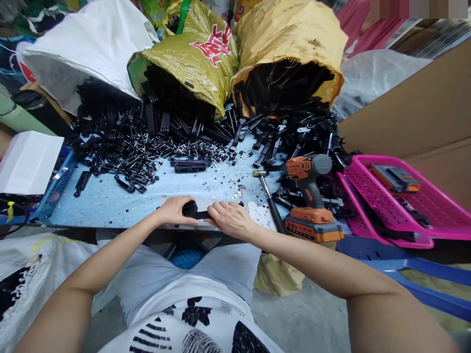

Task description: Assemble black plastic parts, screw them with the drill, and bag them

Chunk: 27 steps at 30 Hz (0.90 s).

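Observation:
Close to the table's front edge, both my hands are closed on one black plastic part [200,214]. My left hand [175,211] grips its rounded end between thumb and fingers. Over the other end lie the fingers of my right hand [231,218], hiding much of it. Farther back on the blue table lies a long black slotted part [190,166], beside a heap of small black pieces and screws [162,147]. White round discs [258,212] lie just right of my right hand, and a hammer [271,198] rests beyond them.
An orange and grey cordless drill [311,196] stands at the right, by pink baskets [386,196] and a cardboard sheet [412,103]. A white sack [95,39], a green-yellow sack [191,63] and a tan sack [290,34] spill black parts along the back. A blue basket [55,184] is at left.

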Each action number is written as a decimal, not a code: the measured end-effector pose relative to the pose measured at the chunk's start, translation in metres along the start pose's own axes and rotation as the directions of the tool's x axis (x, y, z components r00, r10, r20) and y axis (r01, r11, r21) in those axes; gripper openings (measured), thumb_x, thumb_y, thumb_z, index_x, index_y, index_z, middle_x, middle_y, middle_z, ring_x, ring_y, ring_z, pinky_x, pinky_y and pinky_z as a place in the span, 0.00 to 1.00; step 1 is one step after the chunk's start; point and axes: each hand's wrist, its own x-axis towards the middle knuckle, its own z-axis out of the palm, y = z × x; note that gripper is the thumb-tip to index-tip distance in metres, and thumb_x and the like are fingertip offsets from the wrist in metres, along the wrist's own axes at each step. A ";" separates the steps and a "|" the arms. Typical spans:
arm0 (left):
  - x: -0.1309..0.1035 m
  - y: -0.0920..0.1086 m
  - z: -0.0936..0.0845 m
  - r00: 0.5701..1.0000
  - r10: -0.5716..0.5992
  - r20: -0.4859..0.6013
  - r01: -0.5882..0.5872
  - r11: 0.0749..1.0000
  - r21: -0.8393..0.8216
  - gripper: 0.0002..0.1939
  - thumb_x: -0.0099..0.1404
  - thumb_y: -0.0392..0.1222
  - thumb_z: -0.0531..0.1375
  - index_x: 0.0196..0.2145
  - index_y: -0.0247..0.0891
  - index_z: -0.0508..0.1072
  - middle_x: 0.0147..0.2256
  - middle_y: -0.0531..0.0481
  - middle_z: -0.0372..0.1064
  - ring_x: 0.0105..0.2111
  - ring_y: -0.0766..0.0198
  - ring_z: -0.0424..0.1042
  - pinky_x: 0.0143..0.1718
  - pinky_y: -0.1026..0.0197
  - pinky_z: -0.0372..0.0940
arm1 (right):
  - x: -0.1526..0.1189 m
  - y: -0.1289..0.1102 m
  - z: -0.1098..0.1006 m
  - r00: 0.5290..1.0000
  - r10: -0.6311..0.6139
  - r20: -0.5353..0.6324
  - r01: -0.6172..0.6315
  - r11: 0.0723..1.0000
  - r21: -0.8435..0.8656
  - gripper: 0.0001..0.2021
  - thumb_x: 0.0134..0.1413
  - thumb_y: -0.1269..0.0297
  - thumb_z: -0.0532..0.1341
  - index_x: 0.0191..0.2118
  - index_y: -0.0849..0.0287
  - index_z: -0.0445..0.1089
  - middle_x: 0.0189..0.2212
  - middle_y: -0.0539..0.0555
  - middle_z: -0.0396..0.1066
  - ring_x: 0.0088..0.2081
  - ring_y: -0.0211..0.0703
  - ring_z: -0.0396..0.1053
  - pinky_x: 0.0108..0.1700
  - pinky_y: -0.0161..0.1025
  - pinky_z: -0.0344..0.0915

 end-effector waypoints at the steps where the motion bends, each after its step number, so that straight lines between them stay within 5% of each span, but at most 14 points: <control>1: 0.008 -0.005 -0.004 0.997 0.035 0.066 -0.034 0.999 -0.018 0.32 0.51 0.65 0.62 0.46 0.39 0.71 0.40 0.47 0.72 0.40 0.55 0.71 0.40 0.58 0.64 | 0.003 0.002 0.002 0.997 0.024 0.074 -0.026 0.999 0.022 0.21 0.67 0.52 0.41 0.39 0.60 0.64 0.32 0.55 0.70 0.32 0.42 0.67 0.30 0.37 0.48; 3: 0.024 -0.015 -0.016 0.982 0.104 0.156 -0.102 0.995 -0.019 0.26 0.53 0.62 0.61 0.42 0.40 0.74 0.40 0.47 0.72 0.43 0.56 0.70 0.43 0.59 0.64 | 0.010 0.009 0.010 0.975 0.058 0.214 -0.076 0.994 0.078 0.21 0.66 0.49 0.40 0.42 0.59 0.63 0.35 0.55 0.70 0.32 0.42 0.69 0.29 0.36 0.50; 5: 0.036 -0.021 -0.030 0.986 0.096 0.137 -0.103 0.994 0.041 0.22 0.58 0.59 0.58 0.39 0.39 0.76 0.40 0.45 0.73 0.45 0.56 0.69 0.46 0.59 0.63 | 0.017 0.018 0.021 0.948 0.084 0.306 -0.127 0.984 0.125 0.22 0.65 0.48 0.41 0.44 0.59 0.62 0.37 0.56 0.71 0.33 0.43 0.70 0.29 0.35 0.52; 7: 0.039 -0.016 -0.041 1.000 0.008 -0.020 -0.005 0.993 0.120 0.21 0.64 0.56 0.53 0.40 0.36 0.75 0.39 0.43 0.73 0.44 0.56 0.70 0.47 0.57 0.63 | 0.022 0.026 0.034 0.937 0.097 0.336 -0.158 0.975 0.157 0.22 0.65 0.48 0.40 0.45 0.60 0.61 0.39 0.57 0.71 0.35 0.44 0.71 0.30 0.35 0.54; 9: 0.034 0.000 -0.041 0.963 -0.052 -0.263 0.094 0.984 0.152 0.22 0.68 0.53 0.48 0.43 0.34 0.73 0.40 0.42 0.72 0.43 0.55 0.70 0.47 0.54 0.64 | 0.024 0.030 0.046 0.938 0.093 0.334 -0.163 0.969 0.186 0.22 0.65 0.48 0.41 0.45 0.61 0.61 0.39 0.58 0.72 0.37 0.45 0.71 0.31 0.35 0.56; 11: 0.025 0.023 -0.026 0.894 -0.009 -0.447 0.092 0.982 0.166 0.21 0.70 0.50 0.46 0.45 0.33 0.72 0.42 0.41 0.72 0.46 0.55 0.69 0.49 0.53 0.63 | 0.024 0.029 0.057 0.936 0.106 0.335 -0.181 0.962 0.203 0.22 0.65 0.49 0.41 0.46 0.62 0.61 0.39 0.59 0.72 0.37 0.46 0.71 0.33 0.36 0.57; 13: 0.016 0.045 0.001 0.866 0.115 -0.487 0.006 0.971 0.241 0.21 0.70 0.49 0.47 0.49 0.33 0.69 0.46 0.39 0.70 0.53 0.53 0.64 0.54 0.50 0.59 | 0.023 0.024 0.065 0.927 0.132 0.350 -0.216 0.953 0.213 0.21 0.66 0.51 0.42 0.47 0.63 0.62 0.40 0.60 0.71 0.38 0.46 0.71 0.34 0.36 0.59; 15: 0.011 0.059 0.033 0.893 0.219 -0.394 -0.077 0.935 0.347 0.26 0.68 0.52 0.49 0.55 0.31 0.64 0.55 0.36 0.63 0.61 0.49 0.54 0.59 0.45 0.52 | 0.021 0.019 0.069 0.921 0.144 0.361 -0.235 0.946 0.223 0.19 0.67 0.57 0.43 0.49 0.64 0.63 0.42 0.61 0.70 0.40 0.45 0.70 0.37 0.36 0.60; 18: 0.010 0.062 0.070 0.936 0.204 -0.288 -0.056 0.892 0.449 0.36 0.65 0.57 0.51 0.61 0.25 0.56 0.61 0.30 0.51 0.64 0.46 0.46 0.62 0.45 0.46 | 0.007 0.023 0.066 0.955 0.149 0.255 -0.206 0.954 0.216 0.19 0.65 0.59 0.45 0.52 0.64 0.63 0.45 0.63 0.69 0.46 0.47 0.66 0.46 0.40 0.59; 20: 0.013 0.060 0.082 0.949 0.160 -0.270 -0.011 0.877 0.480 0.39 0.65 0.58 0.50 0.62 0.23 0.53 0.62 0.28 0.47 0.64 0.45 0.43 0.62 0.46 0.44 | -0.012 0.035 0.060 0.944 0.309 0.112 -0.324 0.934 0.151 0.21 0.65 0.57 0.46 0.55 0.64 0.60 0.47 0.64 0.67 0.49 0.49 0.63 0.50 0.43 0.57; 22: 0.016 0.061 0.088 0.957 0.150 -0.248 -0.010 0.871 0.491 0.41 0.65 0.62 0.47 0.63 0.23 0.51 0.63 0.29 0.44 0.65 0.45 0.39 0.63 0.45 0.41 | -0.035 0.050 0.058 0.794 0.607 0.018 -0.607 0.793 0.051 0.21 0.65 0.58 0.45 0.57 0.66 0.58 0.46 0.67 0.66 0.49 0.52 0.62 0.47 0.45 0.59; 25: 0.021 0.072 0.096 0.970 0.140 -0.198 -0.024 0.868 0.496 0.47 0.62 0.67 0.45 0.63 0.22 0.49 0.64 0.30 0.40 0.65 0.46 0.37 0.64 0.46 0.37 | -0.065 0.066 0.069 0.463 0.886 0.022 -0.880 0.462 -0.112 0.19 0.63 0.67 0.43 0.53 0.69 0.61 0.41 0.69 0.66 0.45 0.55 0.64 0.39 0.44 0.60; 27: 0.024 0.079 0.103 0.980 0.098 -0.171 0.003 0.860 0.511 0.50 0.60 0.69 0.46 0.63 0.19 0.48 0.64 0.28 0.39 0.65 0.46 0.37 0.65 0.47 0.36 | -0.074 0.070 0.081 0.376 0.926 0.044 -0.912 0.378 -0.160 0.19 0.62 0.72 0.42 0.52 0.69 0.62 0.39 0.69 0.67 0.44 0.56 0.64 0.39 0.45 0.60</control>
